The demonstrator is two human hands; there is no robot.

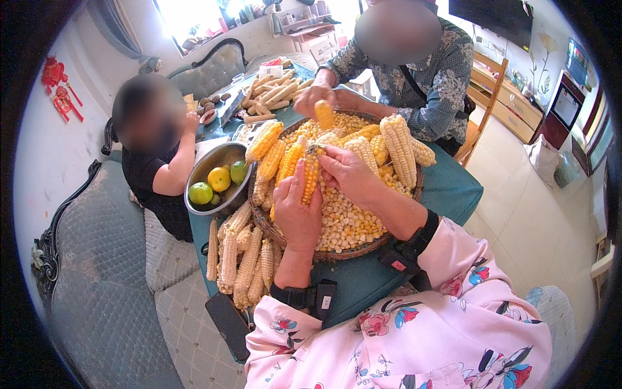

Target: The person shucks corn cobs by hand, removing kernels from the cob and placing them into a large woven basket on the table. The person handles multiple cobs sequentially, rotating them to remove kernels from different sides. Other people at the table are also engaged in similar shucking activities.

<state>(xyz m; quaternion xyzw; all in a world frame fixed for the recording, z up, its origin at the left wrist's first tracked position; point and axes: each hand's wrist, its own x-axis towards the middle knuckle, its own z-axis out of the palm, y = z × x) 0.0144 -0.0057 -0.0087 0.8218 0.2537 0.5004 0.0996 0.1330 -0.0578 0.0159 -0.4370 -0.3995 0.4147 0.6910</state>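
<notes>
Above a round woven basket [335,255], my left hand [297,214] holds a yellow corn cob [311,179] upright. My right hand [351,175] has its thumb and fingers at the top end of that cob, where some kernels are gone. Loose yellow and white corn kernels [345,223] fill the basket. Whole cobs lie on them, among them a large pale cob [399,146] at the right and yellow cobs [265,141] at the left. Across the basket, another person's hands [316,99] hold a yellow cob [324,114].
Stripped corn cobs [240,257] are piled left of the basket, beside a dark phone [227,323]. A metal bowl [194,206] holds green and yellow citrus fruit. More stripped cobs [274,92] lie at the table's far end. A person [158,165] sits at the left.
</notes>
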